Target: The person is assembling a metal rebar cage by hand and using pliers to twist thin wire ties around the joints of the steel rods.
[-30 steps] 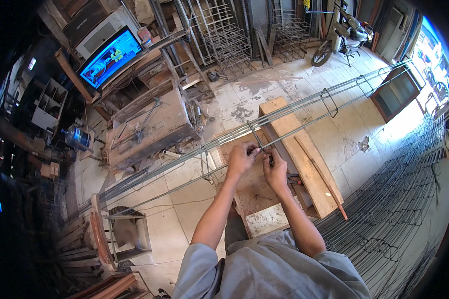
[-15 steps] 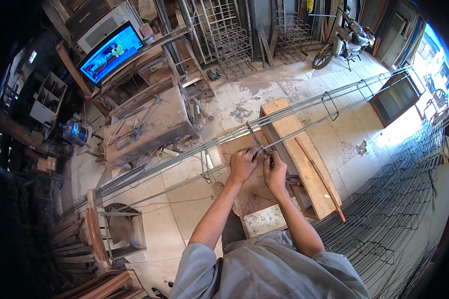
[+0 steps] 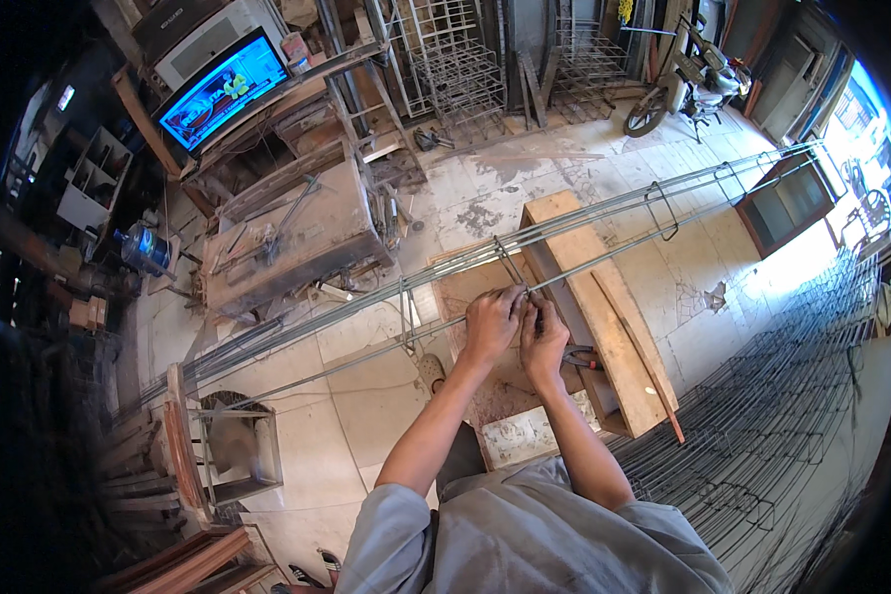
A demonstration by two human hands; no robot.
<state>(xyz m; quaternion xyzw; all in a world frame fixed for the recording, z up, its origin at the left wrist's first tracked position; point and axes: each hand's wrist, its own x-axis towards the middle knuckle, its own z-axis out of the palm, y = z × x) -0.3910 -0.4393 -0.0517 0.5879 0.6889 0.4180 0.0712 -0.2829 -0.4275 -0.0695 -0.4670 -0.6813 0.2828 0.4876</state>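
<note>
A long cage of steel bars (image 3: 612, 211) runs from the lower left to the upper right, with square wire stirrups (image 3: 406, 315) around it. My left hand (image 3: 494, 322) is closed at the near bar (image 3: 589, 262), where a stirrup (image 3: 508, 259) meets it. Close beside it, my right hand (image 3: 543, 342) is closed in a pinch just below the same joint. Whatever lies between the fingertips is too small and hidden to make out. Pliers (image 3: 582, 358) with dark and red handles rest by the wooden beam (image 3: 604, 307), right of my right wrist.
The wooden beam props the cage at the middle, and a wooden-topped stand (image 3: 180, 436) at the left. Piled steel cages (image 3: 762, 426) lie at the right. A dusty workbench (image 3: 297, 243), a lit television (image 3: 223, 91) and a motorcycle (image 3: 688, 84) stand beyond. Sandalled feet (image 3: 317, 569) show at the lower left.
Both hands stay at the same joint, with the fingers slightly shifted and drawn closer together. The view has tilted a little, and more of the sandalled feet shows at the bottom.
</note>
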